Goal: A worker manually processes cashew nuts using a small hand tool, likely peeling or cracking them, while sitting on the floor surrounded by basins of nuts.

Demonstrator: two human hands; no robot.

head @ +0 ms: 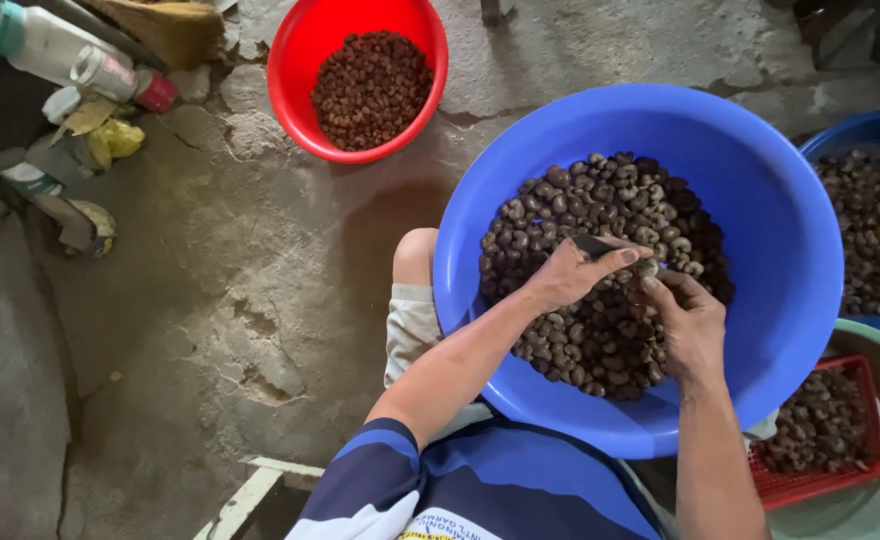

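Two hands (580, 272) (688, 320) over blue basin (760, 180); red bowl (300, 60) apart.

Left hand (572, 272): my fingers pinched shut, pointing toward 3 o'clock.
Right hand (688, 318): my fingers curled, reaching toward 11 o'clock, fingertips meeting left.

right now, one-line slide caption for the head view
Both hands, left and right, work a nut over a blue basin of nuts.

cracked grey concrete floor (210, 300) — rough, dim light
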